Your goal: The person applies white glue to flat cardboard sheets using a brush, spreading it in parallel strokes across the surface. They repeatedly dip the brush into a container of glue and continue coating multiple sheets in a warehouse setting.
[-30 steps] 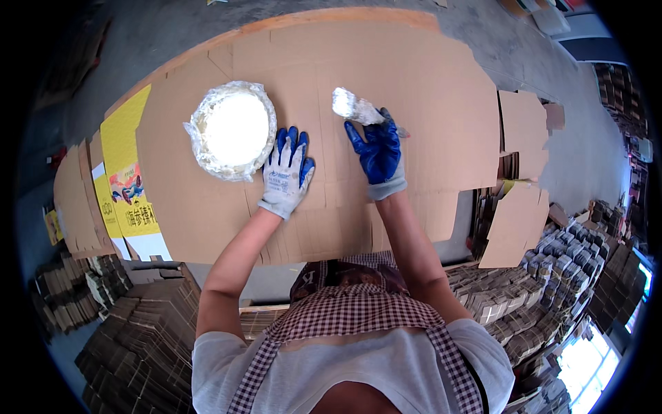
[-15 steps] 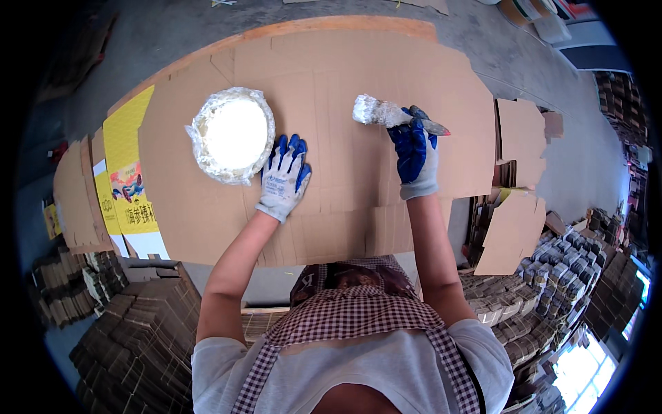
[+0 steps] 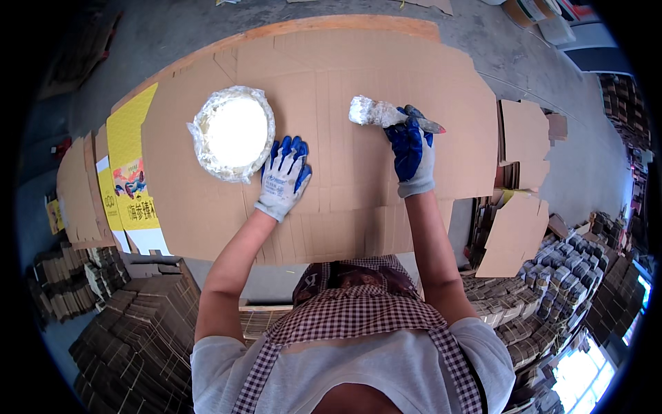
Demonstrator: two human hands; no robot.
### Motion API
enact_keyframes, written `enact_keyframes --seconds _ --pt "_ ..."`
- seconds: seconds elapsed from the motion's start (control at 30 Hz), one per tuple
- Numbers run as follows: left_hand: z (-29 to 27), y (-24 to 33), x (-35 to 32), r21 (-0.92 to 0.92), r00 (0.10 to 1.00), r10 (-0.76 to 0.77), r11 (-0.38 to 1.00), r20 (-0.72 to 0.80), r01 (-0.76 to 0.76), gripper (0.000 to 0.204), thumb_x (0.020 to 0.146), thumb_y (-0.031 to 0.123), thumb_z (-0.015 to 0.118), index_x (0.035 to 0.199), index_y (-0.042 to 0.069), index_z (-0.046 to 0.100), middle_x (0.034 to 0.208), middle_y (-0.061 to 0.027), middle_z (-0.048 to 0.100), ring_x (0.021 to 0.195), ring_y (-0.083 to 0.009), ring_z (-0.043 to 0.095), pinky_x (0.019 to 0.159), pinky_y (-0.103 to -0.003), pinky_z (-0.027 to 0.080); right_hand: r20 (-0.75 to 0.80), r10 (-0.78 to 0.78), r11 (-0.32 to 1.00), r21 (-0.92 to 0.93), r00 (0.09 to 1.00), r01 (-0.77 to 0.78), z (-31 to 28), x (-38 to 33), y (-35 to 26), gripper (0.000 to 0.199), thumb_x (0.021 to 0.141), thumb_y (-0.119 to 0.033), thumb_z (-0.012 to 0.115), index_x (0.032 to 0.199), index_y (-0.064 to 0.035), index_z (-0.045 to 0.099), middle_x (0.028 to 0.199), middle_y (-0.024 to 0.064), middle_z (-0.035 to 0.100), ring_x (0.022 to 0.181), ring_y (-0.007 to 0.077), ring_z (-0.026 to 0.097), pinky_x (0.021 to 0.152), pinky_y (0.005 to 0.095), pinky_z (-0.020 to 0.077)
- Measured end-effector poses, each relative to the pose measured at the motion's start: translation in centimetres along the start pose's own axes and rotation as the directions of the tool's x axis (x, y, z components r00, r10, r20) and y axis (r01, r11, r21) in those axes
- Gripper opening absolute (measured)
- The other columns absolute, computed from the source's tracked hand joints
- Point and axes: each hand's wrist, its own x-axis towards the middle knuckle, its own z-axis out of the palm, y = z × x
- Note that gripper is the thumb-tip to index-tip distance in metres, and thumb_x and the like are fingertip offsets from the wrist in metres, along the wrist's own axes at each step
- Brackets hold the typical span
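In a white glove with blue-coated fingers, my left hand [image 3: 284,176] lies flat on a large sheet of brown cardboard [image 3: 324,165], its fingers stretched out. Just to its left, close to the fingertips, is a round container [image 3: 238,134] with a bright white inside and a crumpled clear-plastic rim. My right hand [image 3: 414,155], gloved the same way, is closed around the dark handle of a brush [image 3: 376,112]. The brush's whitish, coated-looking head points left, and the red tip of its handle sticks out on the right. Some right-hand fingers are hidden under the hand.
Yellow printed card [image 3: 131,165] lies at the left end of the table, whose wooden edge [image 3: 310,26] shows along the back. Cut cardboard pieces [image 3: 514,234] are at the right. Bundled cardboard stacks [image 3: 141,338] stand on the floor at both sides.
My right hand and the brush have shifted slightly to the left. My left hand stays flat on the cardboard beside the container.
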Motion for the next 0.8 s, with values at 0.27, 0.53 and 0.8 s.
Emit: enact_keyframes --seconds 0.27,0.53,0.8 --pt "-0.2 0.1 0.2 -0.011 1.000 -0.020 1.000 -0.004 0.020 0.049 0.091 0.025 0.059 0.134 0.005 0.052 0.143 -0.0135 0.049 0.134 -0.0325 0.043 0.113 -0.051 0.029 0.002 -0.016 1.000 -0.015 1.000 0.016 -0.5 0.0 0.4 0.036 0.101 -0.014 0.052 0.132 0.0027 0.045 0.124 0.0165 0.057 0.110 0.0266 0.061 0.097 0.0403 0.0531" --pt "2.3 1.0 1.4 0.101 0.969 -0.158 0.979 -0.188 0.179 0.042 0.088 0.027 0.062 0.127 0.010 0.060 0.128 -0.0122 0.057 0.120 -0.0332 0.050 0.101 -0.052 0.039 0.063 -0.118 0.974 -0.187 0.991 0.128 0.8 1.3 -1.2 0.031 0.095 0.000 0.053 0.126 0.0033 0.052 0.121 0.0158 0.060 0.108 0.0256 0.062 0.094 0.0389 0.0549" --pt "2.5 0.9 1.6 0.102 0.982 -0.143 0.983 -0.119 0.156 0.046 0.088 0.026 0.061 0.131 0.010 0.057 0.147 -0.0156 0.043 0.132 -0.0394 0.041 0.108 -0.056 0.031 0.170 -0.255 0.516 -0.808 0.952 0.283 -0.2 5.8 -0.6 0.033 0.081 -0.016 0.076 0.109 -0.0011 0.065 0.091 0.0070 0.069 0.082 0.0151 0.065 0.076 0.0313 0.0538"
